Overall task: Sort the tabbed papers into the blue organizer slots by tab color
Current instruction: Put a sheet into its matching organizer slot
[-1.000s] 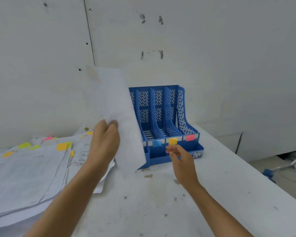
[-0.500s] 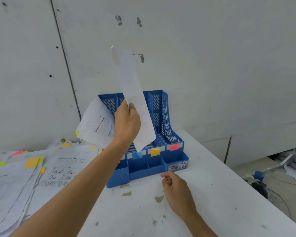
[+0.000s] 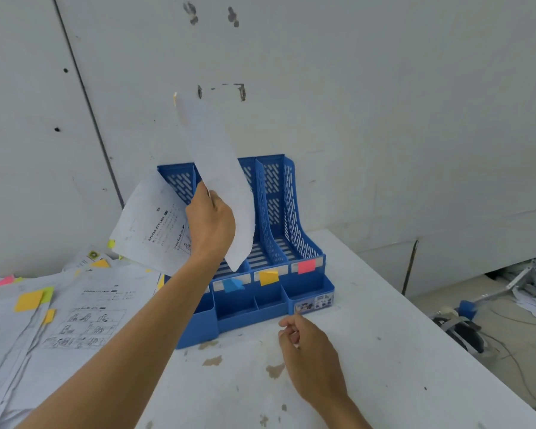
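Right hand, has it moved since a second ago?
Yes. The right hand has drawn back from the yellow tab on the blue organizer, out over the table in front of it.

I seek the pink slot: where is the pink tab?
Head view: the pink tab sits on the organizer's rightmost slot front, right of the yellow tab.
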